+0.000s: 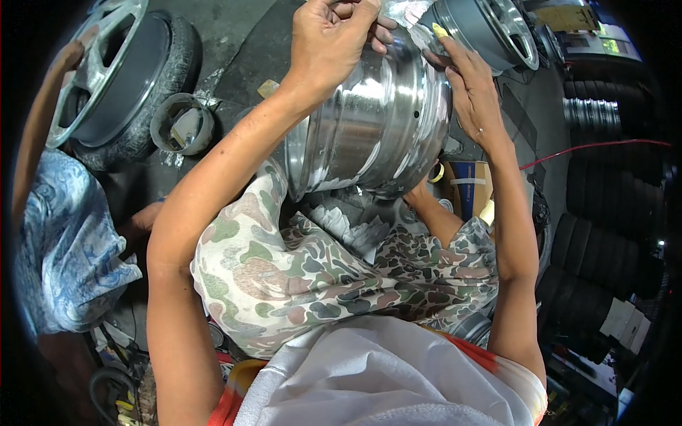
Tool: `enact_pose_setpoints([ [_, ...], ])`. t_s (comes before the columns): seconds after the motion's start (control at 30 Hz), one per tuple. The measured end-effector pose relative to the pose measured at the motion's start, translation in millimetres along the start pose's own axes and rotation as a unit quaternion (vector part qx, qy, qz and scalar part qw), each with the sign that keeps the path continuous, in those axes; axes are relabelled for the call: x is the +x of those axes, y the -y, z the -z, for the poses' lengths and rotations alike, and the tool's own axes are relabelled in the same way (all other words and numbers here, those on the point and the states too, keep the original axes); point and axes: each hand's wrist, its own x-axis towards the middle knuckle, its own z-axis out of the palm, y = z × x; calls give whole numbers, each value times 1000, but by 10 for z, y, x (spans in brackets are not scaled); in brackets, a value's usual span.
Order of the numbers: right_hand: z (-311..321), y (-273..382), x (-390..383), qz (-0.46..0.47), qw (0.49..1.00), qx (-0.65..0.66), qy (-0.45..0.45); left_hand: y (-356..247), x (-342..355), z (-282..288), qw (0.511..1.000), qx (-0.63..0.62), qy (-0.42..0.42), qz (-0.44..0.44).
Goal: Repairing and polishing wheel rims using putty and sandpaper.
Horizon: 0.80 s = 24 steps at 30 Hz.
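Observation:
A bare silver metal wheel rim (355,135) lies on its side in front of my knees, its barrel shiny with dull patches. My left hand (334,42) is at the rim's far left part, fingers curled in a pinch; what they hold, if anything, is cut off by the top edge. My right hand (469,89) rests along the rim's right edge with its fingers stretched out. Something yellow (440,30) shows at one of its fingertips; I cannot tell if it is a wrapping. Crumpled silvery sheet (406,11) lies beyond the rim.
Another grey wheel rim (483,32) stands at the far right. At left a person's hand (71,53) touches a large alloy wheel (99,78) beside a tyre (181,71). A round bowl (182,124) holds scraps. A blue-brown box (470,186), red hose (597,146) and stacked tyres (604,192) are at right.

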Motion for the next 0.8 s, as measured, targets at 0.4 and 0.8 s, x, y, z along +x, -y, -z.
enact_pose_setpoints([
  [0.4, 36, 207, -125, 24, 998, -62, -4, 0, 18, 18, 1000, 1, 5, 1],
  [0.8, -76, -5, 18, 39, 997, -70, -14, 2, 2, 10, 1000, -4, 7, 8],
])
